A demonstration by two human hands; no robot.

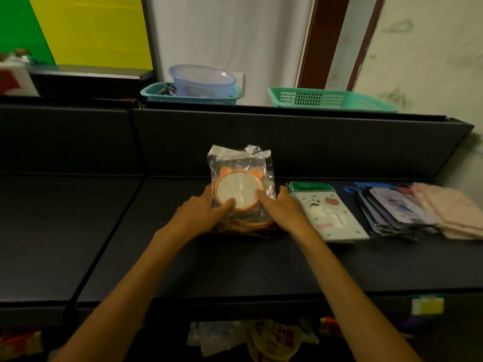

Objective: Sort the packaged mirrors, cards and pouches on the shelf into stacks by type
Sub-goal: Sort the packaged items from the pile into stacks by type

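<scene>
1. Looking down from the head camera, a dark shelf (235, 265) runs across the frame, with both bare forearms reaching forward onto it.
2. A stack of packaged mirrors (241, 194) sits at the middle of the shelf, close to its back wall. The top one has a round pale face in an orange rim with two small ears, sealed in a clear bag whose loose top stands up behind it.
3. The left hand (206, 214) clasps the left side of the mirror stack, thumb lying over the lower left of the top mirror's rim.
4. The right hand (282, 211) clasps the right side of the same stack, thumb resting on the right edge of the mirror face, fingers wrapped round the far side.
5. More orange rims show under the top mirror, between the two hands.
6. Just right of the right hand lies a stack of pale green cards (332, 215) with cartoon prints and a green header.
7. Next to the cards is a stack of purple-blue pouches (392, 212), fanned slightly.
8. Furthest right, touching the purple ones, lies a stack of pink pouches (449, 210).
9. Above the back wall stand two green baskets (324, 99); the left one holds a clear plastic bowl (202, 79).
</scene>
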